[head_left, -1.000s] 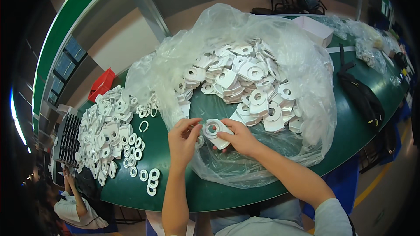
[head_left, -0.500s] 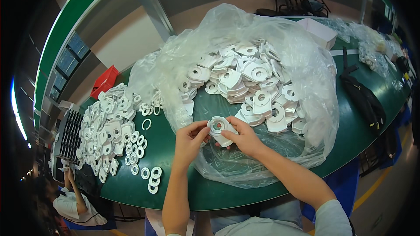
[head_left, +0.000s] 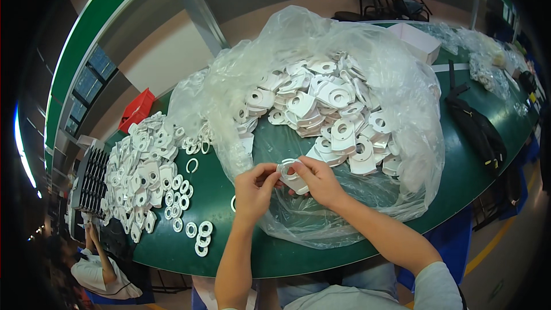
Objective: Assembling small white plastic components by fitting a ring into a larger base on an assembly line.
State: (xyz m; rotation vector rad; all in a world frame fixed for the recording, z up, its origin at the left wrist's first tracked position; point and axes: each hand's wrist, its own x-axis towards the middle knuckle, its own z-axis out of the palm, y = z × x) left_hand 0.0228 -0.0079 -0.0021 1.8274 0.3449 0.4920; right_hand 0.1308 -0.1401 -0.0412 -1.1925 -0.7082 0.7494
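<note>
Between my two hands is a white plastic plate [head_left: 296,185] with a round hole and one rounded end, held above the clear plastic bag. My right hand [head_left: 319,182] grips its right side, thumb across the face and fingers beneath. The closed fingertips of my left hand [head_left: 256,192] pinch at its left edge, by the raised ring round the hole. Part of the hole is covered by my right thumb. Beside my left hand a white ring [head_left: 233,203] shows in part on the table. Beyond both hands lies a heap of similar white plates [head_left: 321,95] in the bag.
The clear plastic bag [head_left: 422,155] spreads over the green table [head_left: 229,252]. Left of it are another pile of white plates [head_left: 140,163], loose rings [head_left: 204,228], a red bin [head_left: 138,109] and a black rack [head_left: 92,178]. A co-worker [head_left: 106,270] is at far left; a black bag [head_left: 473,120] lies right.
My left hand has shifted slightly right, uncovering the ring beside it. The held plate has tilted, and my right thumb now lies higher, over the hole.
</note>
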